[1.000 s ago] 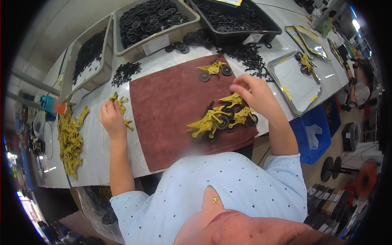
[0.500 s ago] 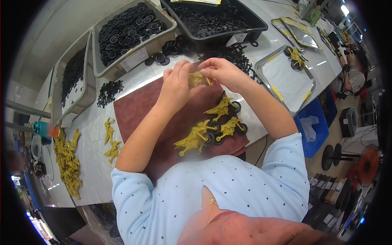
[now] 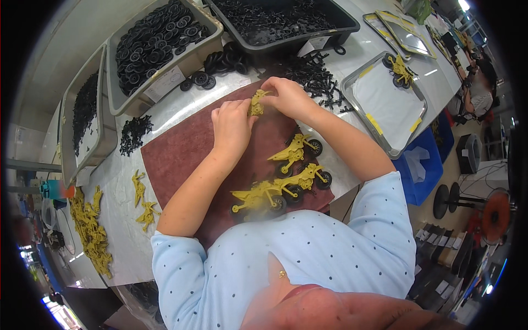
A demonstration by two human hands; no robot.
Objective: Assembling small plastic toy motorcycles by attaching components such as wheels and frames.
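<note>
A yellow plastic toy motorcycle body [image 3: 257, 103] is held between my two hands above the far part of a dark red cloth mat [image 3: 181, 146]. My left hand [image 3: 232, 122] grips its near left side, fingers curled. My right hand [image 3: 290, 100] pinches its upper right end with thumb and fingers. Part of the body is hidden behind my fingers. Closer to me on the mat lie several yellow toy motorcycles with black wheels, among them one [image 3: 292, 152] near the right edge and another [image 3: 258, 193] at the front.
Behind the mat stand a grey bin of black wheels [image 3: 165, 88] and a dark bin of small black parts [image 3: 352, 32]. Loose black parts [image 3: 316, 77] lie beside them. A metal tray [image 3: 379, 129] holds a toy motorcycle at right. Yellow bodies [image 3: 91, 236] are heaped at left.
The yellow body has turned more upright between my hands. My left fingers have shifted lower on it. The whole view has moved slightly.
</note>
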